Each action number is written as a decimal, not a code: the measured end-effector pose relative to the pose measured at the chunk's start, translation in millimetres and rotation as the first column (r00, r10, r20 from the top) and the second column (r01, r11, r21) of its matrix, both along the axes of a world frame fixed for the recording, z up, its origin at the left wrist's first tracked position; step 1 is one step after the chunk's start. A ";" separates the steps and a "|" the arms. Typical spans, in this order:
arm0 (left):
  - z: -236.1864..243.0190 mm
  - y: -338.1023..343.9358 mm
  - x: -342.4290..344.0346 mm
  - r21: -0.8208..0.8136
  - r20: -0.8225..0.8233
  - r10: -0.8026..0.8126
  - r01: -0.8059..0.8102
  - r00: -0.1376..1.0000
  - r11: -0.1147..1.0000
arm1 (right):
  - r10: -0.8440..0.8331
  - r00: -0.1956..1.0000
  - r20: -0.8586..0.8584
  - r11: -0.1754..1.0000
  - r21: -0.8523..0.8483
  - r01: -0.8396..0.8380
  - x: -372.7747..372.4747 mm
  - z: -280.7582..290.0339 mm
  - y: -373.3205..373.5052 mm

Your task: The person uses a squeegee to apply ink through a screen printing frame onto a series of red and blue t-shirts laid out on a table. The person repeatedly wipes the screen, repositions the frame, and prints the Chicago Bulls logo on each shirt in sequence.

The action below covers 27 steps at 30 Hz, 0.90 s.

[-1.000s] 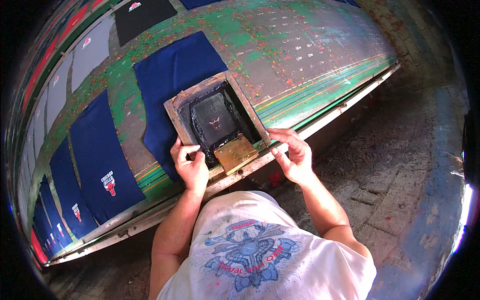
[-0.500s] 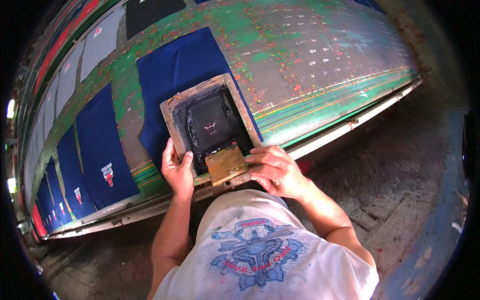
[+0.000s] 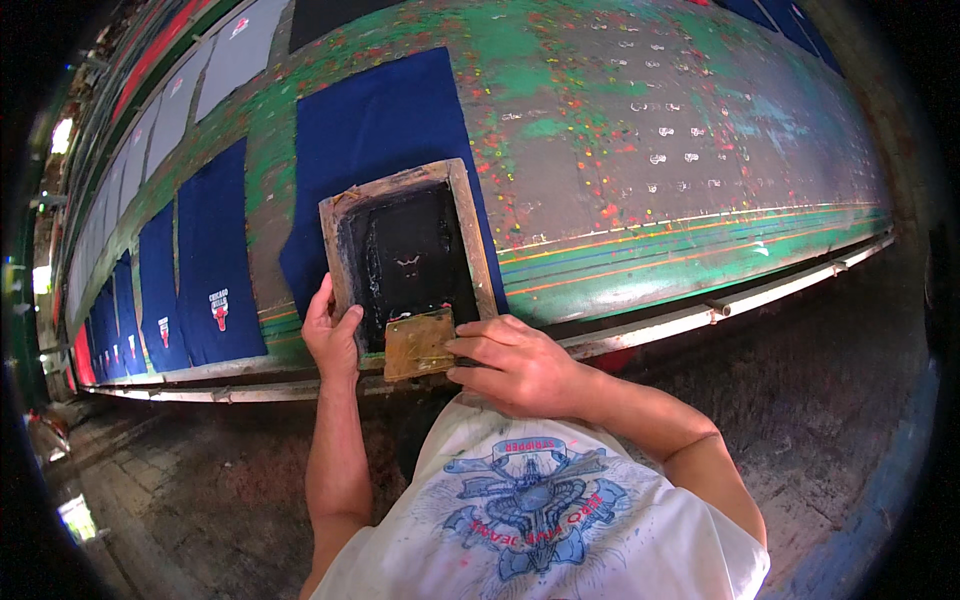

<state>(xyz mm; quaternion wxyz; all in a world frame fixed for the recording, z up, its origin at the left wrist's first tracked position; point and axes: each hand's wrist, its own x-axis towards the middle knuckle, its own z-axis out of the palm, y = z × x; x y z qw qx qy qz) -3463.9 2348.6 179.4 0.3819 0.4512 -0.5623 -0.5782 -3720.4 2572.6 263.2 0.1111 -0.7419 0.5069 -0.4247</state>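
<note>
A small wooden screen-printing frame point(image 3: 472, 235) lies over the near part of a dark blue fabric piece point(image 3: 385, 120). Dark mesh fills it, with a small pale animal-head outline in the middle. My left hand point(image 3: 332, 340) grips the frame's lower left side, thumb on top. At the frame's near end rests a yellowish, ink-stained squeegee point(image 3: 420, 347), its lower edge overhanging the rim. The fingers of my right hand point(image 3: 520, 367) are closed on the squeegee's right edge; their undersides are hidden.
The long printing table point(image 3: 560, 160) is green and grey, flecked with paint. Printed blue pieces point(image 3: 212, 265) lie in a row to the left, grey pieces point(image 3: 240, 62) beyond them. A white metal rail point(image 3: 660, 325) runs along the near edge, above a dark floor point(image 3: 720, 400).
My right hand has left the frame's lower right corner and moved left onto the squeegee. The squeegee has shifted slightly. My left hand keeps its hold, and the whole view has turned a little.
</note>
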 end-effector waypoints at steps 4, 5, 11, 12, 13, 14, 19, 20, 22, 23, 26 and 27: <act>1.7 0.1 -0.7 -0.011 0.021 0.002 -0.001 1.000 1.000 | 0.011 0.995 -0.100 0.999 0.044 -0.006 18.9 -8.6 -21.1; 2.0 0.3 -0.4 -0.012 0.017 -0.008 0.008 1.000 1.000 | 0.011 0.991 -0.133 0.999 0.053 -0.004 22.9 -9.6 -26.0; -4.5 -0.7 2.9 -0.029 -0.022 -0.039 0.039 0.999 0.999 | 0.044 0.958 -0.284 0.983 0.186 0.010 36.3 1.5 -44.4; -6.0 -2.0 3.4 -0.038 -0.027 -0.054 0.053 0.998 0.998 | 0.037 0.963 -0.266 0.982 0.186 0.014 37.4 3.9 -47.5; -7.1 -2.9 3.7 -0.041 -0.028 -0.064 0.063 0.998 0.997 | 0.026 0.964 -0.264 0.982 0.188 0.025 37.6 5.9 -50.9; -8.1 -3.3 4.0 -0.050 -0.020 -0.065 0.064 0.998 0.997 | 0.013 0.964 -0.265 0.981 0.189 0.039 38.3 7.5 -53.9; -11.7 -1.1 2.5 -0.065 -0.023 -0.052 0.051 0.998 0.997 | 0.040 0.942 -0.333 0.955 0.291 0.062 44.2 11.4 -60.1; -11.5 -0.2 2.9 -0.069 -0.011 -0.051 0.050 0.999 0.996 | 0.064 0.939 -0.338 0.944 0.327 0.054 44.0 12.4 -59.5; -11.1 -0.6 2.5 -0.048 -0.005 -0.048 0.047 0.999 0.998 | 0.061 0.934 -0.352 0.952 0.302 0.052 42.8 13.7 -60.0; -10.5 -0.9 2.7 -0.073 -0.007 -0.053 0.053 0.999 0.996 | 0.063 0.927 -0.369 0.950 0.306 0.057 41.5 14.7 -60.7; -9.3 -2.1 1.7 -0.107 0.030 -0.051 0.054 0.998 0.993 | 0.040 0.951 -0.305 0.950 0.307 0.058 35.8 18.5 -63.3; -8.7 -1.6 1.5 -0.103 0.032 -0.049 0.052 0.998 0.993 | 0.029 0.957 -0.287 0.952 0.300 0.062 35.0 20.1 -64.2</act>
